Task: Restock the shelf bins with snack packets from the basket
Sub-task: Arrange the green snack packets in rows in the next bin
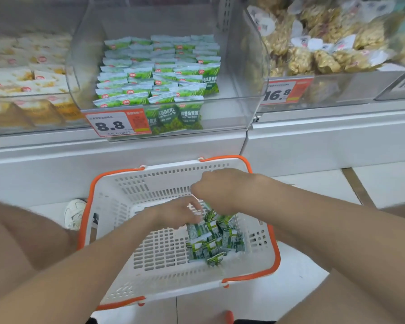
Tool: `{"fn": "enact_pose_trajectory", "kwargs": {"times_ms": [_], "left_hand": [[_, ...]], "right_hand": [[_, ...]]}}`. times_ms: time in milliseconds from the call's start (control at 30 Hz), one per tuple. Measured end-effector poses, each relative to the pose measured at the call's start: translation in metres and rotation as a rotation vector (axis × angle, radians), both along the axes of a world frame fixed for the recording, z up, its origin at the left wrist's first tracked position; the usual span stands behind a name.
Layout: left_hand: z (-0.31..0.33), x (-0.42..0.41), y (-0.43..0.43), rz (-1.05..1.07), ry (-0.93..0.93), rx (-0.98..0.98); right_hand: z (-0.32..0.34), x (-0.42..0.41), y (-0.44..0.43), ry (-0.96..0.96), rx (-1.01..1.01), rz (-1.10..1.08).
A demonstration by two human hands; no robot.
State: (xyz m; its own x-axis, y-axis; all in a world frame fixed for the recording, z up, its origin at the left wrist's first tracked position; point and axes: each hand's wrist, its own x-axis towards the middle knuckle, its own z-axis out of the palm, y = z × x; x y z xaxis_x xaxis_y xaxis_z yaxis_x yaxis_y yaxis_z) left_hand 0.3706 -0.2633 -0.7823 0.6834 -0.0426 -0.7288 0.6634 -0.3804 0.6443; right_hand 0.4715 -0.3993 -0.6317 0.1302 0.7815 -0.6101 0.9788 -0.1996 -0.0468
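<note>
- White basket (150, 181) with orange rim sits on the floor below the shelf.
- Green snack packets (211, 242) are piled in the basket's right half.
- Left hand (175, 213) is down in the basket, fingers curled onto the pile's left edge; can't tell if it grips.
- Right hand (222, 190) is just above the pile, fingers bunched downward, pinching a few packets from the top.
- Hands are close together, not touching.
- Clear shelf bin (243, 66) directly above holds rows of matching green packets (157, 73); its 8.8 price tag (117, 123) is on the front.
- Yellow-white packets (26, 76) fill the left bin, popcorn-like bags (318, 43) the right.
- White shoe (75, 213) is beside the basket.
</note>
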Motion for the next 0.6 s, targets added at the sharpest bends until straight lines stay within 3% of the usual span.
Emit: {"fn": "enact_pose_trajectory", "kwargs": {"times_ms": [200, 367, 433, 600], "left_hand": [[0.088, 0.014, 0.011, 0.43, -0.152, -0.442], [0.155, 0.011, 0.012, 0.433, -0.256, -0.561], [0.177, 0.01, 0.016, 0.37, -0.346, -0.543], [0.206, 0.014, 0.028, 0.182, -0.591, -0.132]], "right_hand": [[0.018, 0.015, 0.0, 0.084, 0.261, -0.061], [0.055, 0.035, 0.007, 0.16, 0.669, -0.222], [0.07, 0.042, 0.006, 0.191, 0.786, -0.322], [0.087, 0.053, 0.011, 0.399, 0.872, -0.628]]}}
